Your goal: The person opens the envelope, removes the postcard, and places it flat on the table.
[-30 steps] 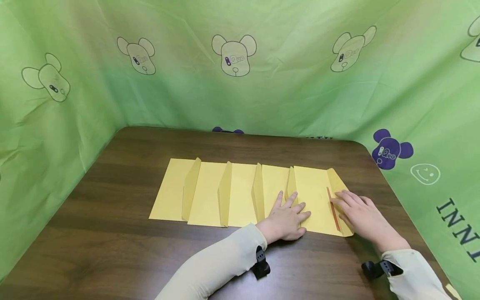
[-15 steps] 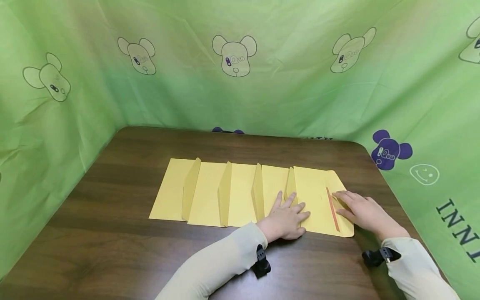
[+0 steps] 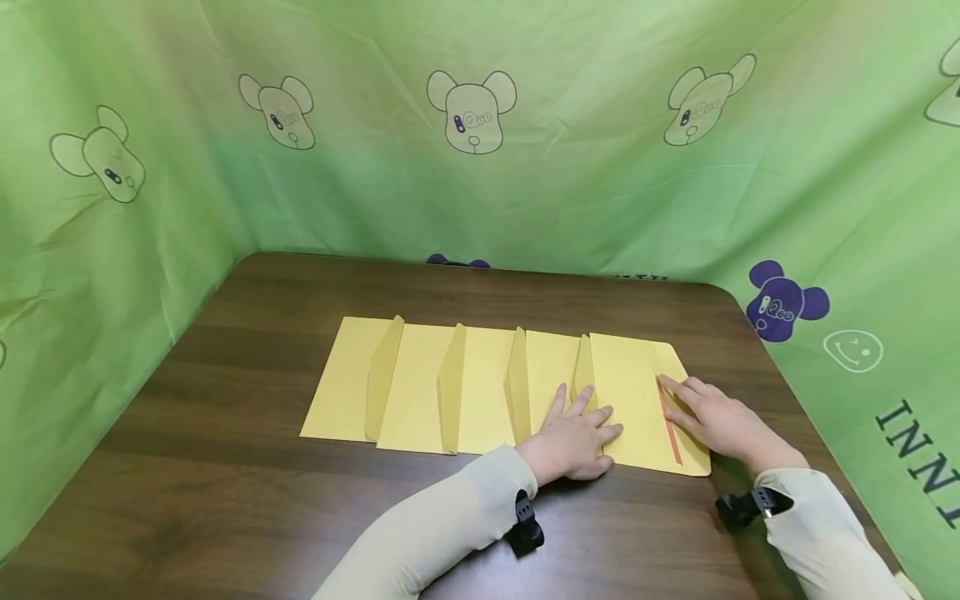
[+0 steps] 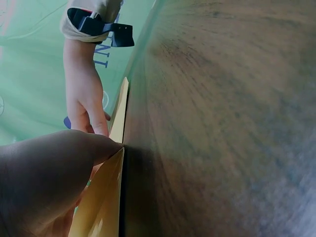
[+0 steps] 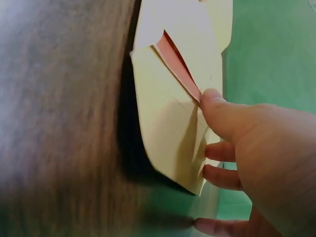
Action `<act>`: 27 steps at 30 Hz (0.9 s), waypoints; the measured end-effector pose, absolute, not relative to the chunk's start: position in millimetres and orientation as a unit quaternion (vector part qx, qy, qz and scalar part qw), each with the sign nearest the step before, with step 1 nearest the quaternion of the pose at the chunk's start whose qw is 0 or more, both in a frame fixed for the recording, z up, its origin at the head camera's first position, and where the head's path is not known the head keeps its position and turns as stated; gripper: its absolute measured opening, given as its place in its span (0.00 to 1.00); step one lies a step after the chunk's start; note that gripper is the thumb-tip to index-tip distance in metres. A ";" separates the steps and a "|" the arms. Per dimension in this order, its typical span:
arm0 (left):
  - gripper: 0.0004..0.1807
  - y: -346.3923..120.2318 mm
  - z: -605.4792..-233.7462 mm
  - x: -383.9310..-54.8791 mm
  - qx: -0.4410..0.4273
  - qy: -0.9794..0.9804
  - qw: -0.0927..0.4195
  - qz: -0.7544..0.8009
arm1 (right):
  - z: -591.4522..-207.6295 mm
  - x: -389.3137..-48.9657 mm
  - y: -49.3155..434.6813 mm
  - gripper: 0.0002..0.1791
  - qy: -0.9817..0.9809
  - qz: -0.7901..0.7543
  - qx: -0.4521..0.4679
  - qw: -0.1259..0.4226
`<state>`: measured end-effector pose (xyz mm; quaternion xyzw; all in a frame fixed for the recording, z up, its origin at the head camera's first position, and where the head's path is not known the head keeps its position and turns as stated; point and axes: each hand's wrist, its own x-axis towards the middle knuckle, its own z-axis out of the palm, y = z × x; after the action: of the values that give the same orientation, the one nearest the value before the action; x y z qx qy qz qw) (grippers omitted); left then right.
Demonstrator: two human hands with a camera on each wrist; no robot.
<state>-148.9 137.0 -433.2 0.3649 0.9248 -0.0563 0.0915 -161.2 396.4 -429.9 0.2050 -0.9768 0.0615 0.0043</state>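
Note:
Several yellow paper envelopes (image 3: 427, 375) lie overlapping in a row on the brown table. My left hand (image 3: 573, 442) is spread flat over the row's right part, fingers apart, pressing on the paper. In the left wrist view its thumb meets the paper's near edge. The rightmost envelope (image 3: 626, 400) has its flap laid out flat to the right, with a narrow red strip (image 3: 672, 433) showing at its mouth. My right hand (image 3: 727, 421) rests over that flap, thumb and forefinger apart. In the right wrist view the thumb (image 5: 213, 98) touches the strip's end.
Flaps of the other envelopes, such as one envelope flap (image 3: 385, 379), stand partly raised. A green printed cloth (image 3: 480, 200) hangs behind and beside the table (image 3: 225, 508). Each wrist wears a black strapped camera, such as the left camera (image 3: 527, 533).
The rightmost flap, raised a second ago, has been laid flat. My right hand has shifted left so its fingertips reach the red strip. The left hand stays in place.

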 end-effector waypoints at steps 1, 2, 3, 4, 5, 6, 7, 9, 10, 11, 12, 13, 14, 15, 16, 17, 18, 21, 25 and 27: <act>0.30 137.2 -433.5 -148.9 0.366 0.925 0.091 -0.057 | -430.5 -161.8 396.2 0.29 -0.977 0.060 0.203 0.002; 0.30 137.3 -433.6 -148.9 0.366 0.924 0.092 -0.057 | -431.1 -162.5 395.8 0.29 -0.978 0.059 0.200 -0.001; 0.30 137.4 -433.8 -148.9 0.367 0.924 0.092 -0.059 | -431.5 -163.4 395.7 0.30 -0.978 0.059 0.199 -0.003; 0.30 137.6 -434.0 -148.9 0.367 0.924 0.092 -0.059 | -431.6 -164.2 395.3 0.30 -0.979 0.060 0.196 -0.005; 0.30 137.6 -433.9 -148.9 0.367 0.924 0.092 -0.060 | -431.6 -165.0 394.8 0.30 -0.979 0.060 0.193 -0.009; 0.30 137.7 -434.0 -149.1 0.367 0.924 0.091 -0.061 | -431.4 -165.8 394.3 0.30 -0.980 0.060 0.189 -0.013; 0.30 138.1 -434.3 -149.3 0.367 0.924 0.091 -0.062 | -430.9 -166.5 393.9 0.31 -0.981 0.060 0.186 -0.018; 0.30 138.5 -434.6 -149.9 0.366 0.924 0.090 -0.067 | -429.6 -167.5 393.4 0.31 -0.981 0.063 0.181 -0.026; 0.30 138.6 -434.8 -150.1 0.365 0.924 0.089 -0.068 | -428.9 -167.8 393.2 0.31 -0.981 0.066 0.179 -0.031; 0.30 138.8 -434.9 -150.2 0.365 0.924 0.089 -0.070 | -428.2 -168.0 393.1 0.32 -0.981 0.068 0.176 -0.036; 0.30 139.0 -435.4 -150.5 0.364 0.924 0.089 -0.070 | -427.8 -168.3 393.2 0.32 -0.981 0.072 0.173 -0.040; 0.30 139.1 -435.7 -150.6 0.364 0.925 0.089 -0.071 | -426.9 -168.6 393.2 0.32 -0.981 0.076 0.172 -0.043; 0.30 139.0 -435.8 -150.6 0.363 0.925 0.089 -0.071 | -426.3 -169.1 393.0 0.33 -0.981 0.082 0.169 -0.046; 0.30 138.8 -435.7 -150.5 0.362 0.925 0.088 -0.070 | -425.7 -169.5 392.9 0.33 -0.981 0.087 0.167 -0.049; 0.30 138.7 -435.7 -150.4 0.362 0.926 0.087 -0.069 | -425.4 -170.0 392.8 0.34 -0.981 0.092 0.165 -0.052; 0.30 138.5 -435.7 -150.3 0.362 0.926 0.087 -0.068 | -425.3 -170.5 393.1 0.34 -0.980 0.096 0.163 -0.054; 0.30 138.2 -435.8 -150.4 0.362 0.926 0.086 -0.067 | -425.4 -171.2 393.5 0.34 -0.980 0.099 0.163 -0.055; 0.30 137.4 -434.7 -150.4 0.362 0.926 0.086 -0.066 | -426.3 -173.0 395.5 0.35 -0.980 0.104 0.162 -0.058; 0.30 137.5 -434.6 -151.2 0.361 0.926 0.092 -0.063 | -427.6 -173.7 397.0 0.35 -0.980 0.107 0.159 -0.059; 0.30 137.9 -435.0 -151.2 0.361 0.926 0.095 -0.060 | -427.6 -172.8 397.1 0.35 -0.979 0.114 0.154 -0.065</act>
<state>-151.2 137.9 -435.0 0.3612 0.9257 -0.0602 0.0954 -172.8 397.1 -427.6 0.1541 -0.9793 0.1143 -0.0648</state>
